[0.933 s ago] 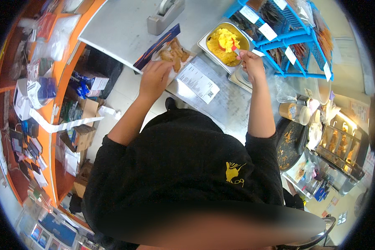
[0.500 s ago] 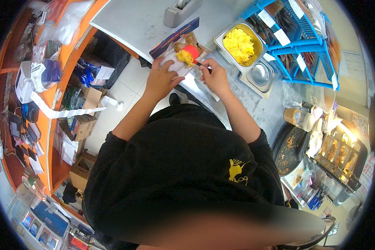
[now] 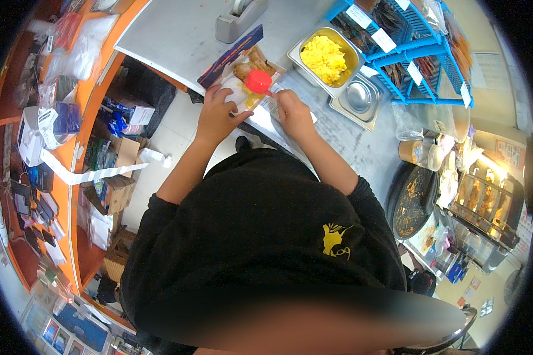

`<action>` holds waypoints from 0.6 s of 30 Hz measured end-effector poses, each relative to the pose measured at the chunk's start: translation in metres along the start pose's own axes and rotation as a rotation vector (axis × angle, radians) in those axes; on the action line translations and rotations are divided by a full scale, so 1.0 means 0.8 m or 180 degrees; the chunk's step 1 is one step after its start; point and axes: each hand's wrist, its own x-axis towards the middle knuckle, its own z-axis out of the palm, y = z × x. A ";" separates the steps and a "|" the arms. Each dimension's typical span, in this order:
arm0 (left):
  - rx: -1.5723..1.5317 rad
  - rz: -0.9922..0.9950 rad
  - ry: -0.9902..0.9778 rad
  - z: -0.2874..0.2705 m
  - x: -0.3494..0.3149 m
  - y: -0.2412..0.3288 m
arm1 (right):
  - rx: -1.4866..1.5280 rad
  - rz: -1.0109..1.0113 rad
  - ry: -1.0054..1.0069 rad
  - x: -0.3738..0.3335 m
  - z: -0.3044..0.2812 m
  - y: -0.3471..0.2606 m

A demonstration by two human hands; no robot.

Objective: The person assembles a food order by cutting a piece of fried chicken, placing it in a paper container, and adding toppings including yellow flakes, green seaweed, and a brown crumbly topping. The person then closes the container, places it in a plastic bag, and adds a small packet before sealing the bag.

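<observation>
**Apparently at the tipping-out step**

Working over a broad grey metal worktop, with stacked blue plastic baskets along its right side. Set just beside those, a deep rectangular stainless-steel pan heaped with lumpy yellow mash. Placed left of the pan, near the worktop's edge, an open paper-lined cardboard box with a raised dark-blue flap. Steadying that box, by the look of it, with the left hand, fingers parted and curved at the near-left rim. Pinching the mostly hidden handle of a round red plastic scoop in the right hand. Holding the scoop low over the box, rounded back upward, beside browned, fried-looking pieces, with some mash showing just below. Impossible to tell the amount hidden underneath. Calls next, probably, for keeping the box steady and emptying the scoop fully before lifting clear.
</observation>
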 end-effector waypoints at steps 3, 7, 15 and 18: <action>0.0058 0.0033 0.0034 0.002 0.000 -0.001 | 0.0085 -0.0031 0.0052 -0.001 0.001 0.000; 0.0018 0.0019 0.0061 0.003 0.001 -0.001 | 0.0762 0.0200 0.0235 0.002 -0.002 0.005; 0.0064 0.0032 0.0024 0.001 0.003 0.005 | 0.0864 0.0242 0.0138 0.014 -0.010 0.002; 0.0230 0.0012 -0.0028 0.001 0.005 0.004 | 0.2042 0.1420 -0.0171 0.019 -0.023 -0.003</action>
